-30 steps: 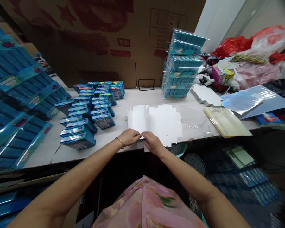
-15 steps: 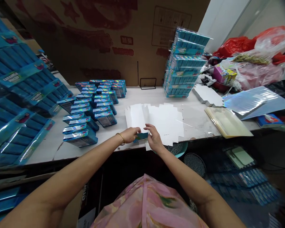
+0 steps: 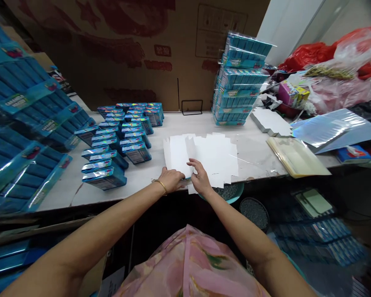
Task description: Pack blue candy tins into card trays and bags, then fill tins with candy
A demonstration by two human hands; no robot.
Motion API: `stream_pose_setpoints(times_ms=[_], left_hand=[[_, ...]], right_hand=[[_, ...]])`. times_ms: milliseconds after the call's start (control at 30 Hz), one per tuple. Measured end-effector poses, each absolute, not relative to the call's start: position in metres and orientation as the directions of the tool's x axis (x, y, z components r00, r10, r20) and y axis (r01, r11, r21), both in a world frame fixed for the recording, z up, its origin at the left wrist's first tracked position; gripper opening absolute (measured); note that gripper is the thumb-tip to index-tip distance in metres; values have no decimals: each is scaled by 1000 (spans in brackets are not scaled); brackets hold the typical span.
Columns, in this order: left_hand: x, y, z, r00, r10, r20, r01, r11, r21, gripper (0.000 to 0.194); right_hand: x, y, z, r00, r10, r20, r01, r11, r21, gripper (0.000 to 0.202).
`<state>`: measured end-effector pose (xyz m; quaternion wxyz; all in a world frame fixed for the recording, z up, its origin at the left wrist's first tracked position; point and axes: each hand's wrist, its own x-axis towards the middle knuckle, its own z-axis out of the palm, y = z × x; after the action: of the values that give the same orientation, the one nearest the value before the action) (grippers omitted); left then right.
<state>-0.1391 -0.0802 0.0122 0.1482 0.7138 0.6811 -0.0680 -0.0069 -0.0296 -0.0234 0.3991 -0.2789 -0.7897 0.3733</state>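
Note:
At the table's front edge my left hand [image 3: 172,180], with a gold bangle on the wrist, has its fingers closed on the near edge of a card carton. Only a thin blue strip of that carton shows between the hands; its white side is up. My right hand [image 3: 200,178] grips the carton's right end, thumb and fingers bent, index finger raised. Beneath and beyond both hands lie overlapping white card blanks [image 3: 214,154], some overhanging the edge. Left of them, blue printed cartons [image 3: 104,177] stand in rows.
Wrapped blue packs stand in a stack [image 3: 235,86] at the back and a taller one [image 3: 27,103] at left. A large cardboard box [image 3: 126,53] closes off the back. Right are white blanks [image 3: 273,121], clear sheets [image 3: 293,156] and bags. A teal basin [image 3: 236,196] sits below the edge.
The blue printed face that showed between my hands has turned mostly out of sight. My left hand has rolled over and flattened slightly; the right has barely moved.

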Motion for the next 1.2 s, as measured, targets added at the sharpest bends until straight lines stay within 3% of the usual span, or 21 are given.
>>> stream_pose_setpoints(times_ms=[300, 467, 600, 667, 733, 800, 867, 967, 1067, 1133, 1200], left_hand=[[-129, -54, 26, -44, 839, -542, 993, 96, 68, 25], [-133, -48, 25, -22, 797, -604, 987, 112, 111, 22], [-142, -58, 29, 54, 814, -578, 976, 79, 201, 26], [-152, -69, 30, 96, 874, -476, 963, 39, 266, 32], [-166, -81, 30, 67, 974, -217, 940, 11, 340, 36], [-182, -88, 27, -75, 994, 82, 911, 35, 410, 39], [-196, -88, 23, -247, 951, 186, 869, 133, 476, 45], [-211, -77, 14, -403, 912, 76, 784, 301, 543, 59], [-221, -62, 4, -513, 855, -79, 636, 440, 633, 74], [-226, -53, -3, -560, 807, -187, 503, 511, 698, 74], [-230, -49, -8, -575, 780, -247, 431, 546, 719, 62]], right_hand=[[-12, -26, -24, -552, 723, 416, 141, 573, -807, 54], [-11, -27, -24, -606, 700, 377, 209, 598, -774, 52], [1, -23, -2, -673, 687, 275, 343, 619, -706, 39], [5, -26, 15, -721, 627, 294, 390, 719, -575, 33], [0, -34, 28, -787, 542, 295, 416, 819, -395, 28], [-13, -47, 31, -853, 478, 209, 430, 871, -237, 22], [-30, -58, 22, -877, 474, 77, 462, 877, -132, 17], [-45, -69, -2, -860, 507, -64, 510, 859, -46, 15], [-38, -79, -23, -914, 406, -17, 406, 914, -1, 18], [-27, -92, -30, -947, 318, 52, 320, 947, 28, 19], [-17, -108, -30, -962, 263, 67, 266, 964, 31, 19]])
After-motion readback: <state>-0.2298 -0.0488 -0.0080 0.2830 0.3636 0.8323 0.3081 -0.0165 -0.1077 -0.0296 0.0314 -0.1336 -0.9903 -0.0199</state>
